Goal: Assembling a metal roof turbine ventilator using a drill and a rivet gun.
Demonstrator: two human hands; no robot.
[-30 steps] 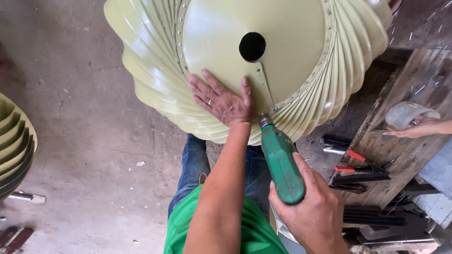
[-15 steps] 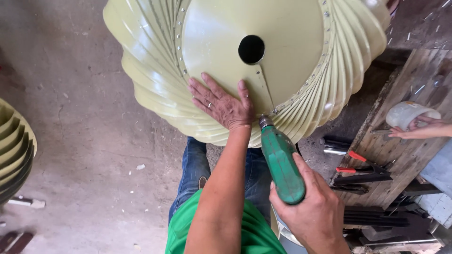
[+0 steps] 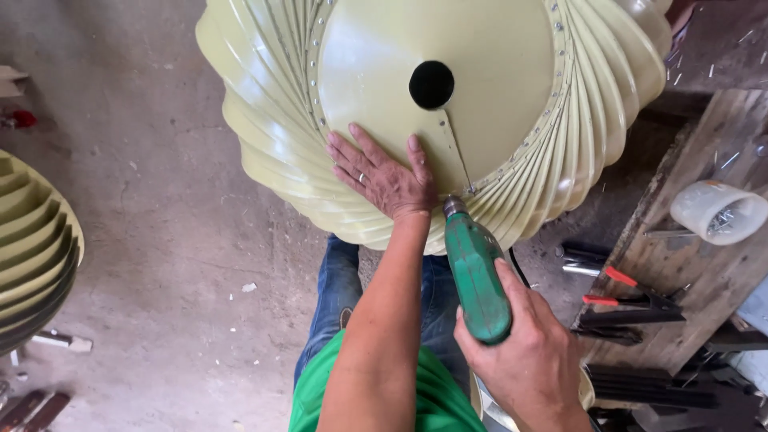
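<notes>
A large pale yellow-green metal turbine ventilator (image 3: 272, 152) with curved vanes and a flat round top plate with a black centre hole fills the upper middle. My left hand (image 3: 382, 174) lies flat, fingers spread, on the plate's near edge. My right hand (image 3: 534, 352) grips a green power drill (image 3: 474, 274), whose tip meets the plate's riveted rim just right of my left hand.
A second yellow-green vaned ventilator (image 3: 32, 248) sits at the left edge on the concrete floor. A wooden bench (image 3: 704, 280) at right holds a white plastic cup of screws (image 3: 718, 213) and red-handled tools (image 3: 632, 296). Small tools lie at bottom left.
Another person's hand that rested by the white cup on the bench has gone from view. My hands and the drill keep their place on the ventilator.
</notes>
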